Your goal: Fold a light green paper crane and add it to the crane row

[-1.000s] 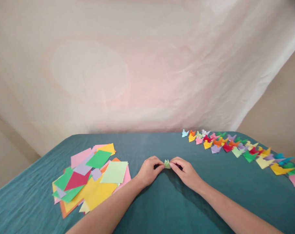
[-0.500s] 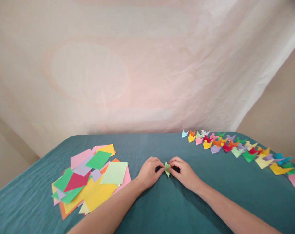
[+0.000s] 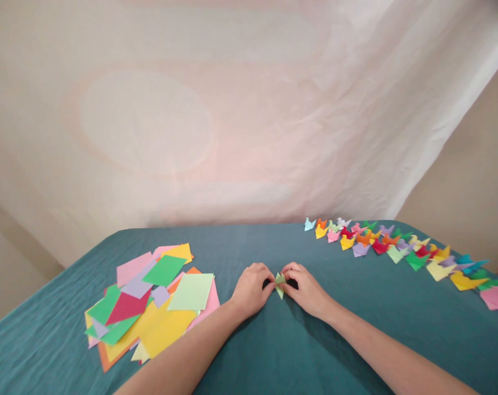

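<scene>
A small folded piece of light green paper (image 3: 279,286) is held upright between my two hands near the middle of the table, its pointed ends showing above and below the fingers. My left hand (image 3: 254,289) pinches its left side between thumb and fingers. On the opposite side, my right hand (image 3: 304,288) pinches the right edge the same way. The fingertips partly hide the folds.
Loose sheets of coloured paper, with a pale green square (image 3: 191,292) on top, lie heaped at the left. Rows of folded paper birds, among them a yellow one (image 3: 467,281), run along the right side. A teal cloth (image 3: 241,247) covers the table; a pale curtain (image 3: 249,109) hangs behind.
Both hands keep their pinch on the light green paper, which has turned slightly, with the fingers a little closer together. The whole view has shifted very slightly.
</scene>
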The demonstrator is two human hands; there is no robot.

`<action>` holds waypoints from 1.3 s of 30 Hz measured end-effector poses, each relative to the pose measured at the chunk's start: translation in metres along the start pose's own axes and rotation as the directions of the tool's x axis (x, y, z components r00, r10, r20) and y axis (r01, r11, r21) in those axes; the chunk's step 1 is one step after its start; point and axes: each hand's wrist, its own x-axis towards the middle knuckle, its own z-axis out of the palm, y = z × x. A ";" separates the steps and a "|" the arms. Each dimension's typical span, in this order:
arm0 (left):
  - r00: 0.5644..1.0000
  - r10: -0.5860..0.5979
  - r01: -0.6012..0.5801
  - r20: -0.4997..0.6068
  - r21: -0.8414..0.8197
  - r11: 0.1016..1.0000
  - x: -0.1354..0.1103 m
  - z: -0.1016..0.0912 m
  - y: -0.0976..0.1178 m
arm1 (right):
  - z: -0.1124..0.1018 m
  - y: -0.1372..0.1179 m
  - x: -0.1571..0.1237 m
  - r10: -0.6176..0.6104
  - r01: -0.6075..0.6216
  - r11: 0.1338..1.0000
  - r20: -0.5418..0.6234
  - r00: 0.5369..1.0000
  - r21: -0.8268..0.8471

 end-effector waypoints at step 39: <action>0.998 0.065 -0.065 -0.017 -0.039 0.997 -0.002 -0.004 -0.003 | -0.012 -0.011 -0.008 -0.088 0.090 0.994 -0.026 0.996 0.062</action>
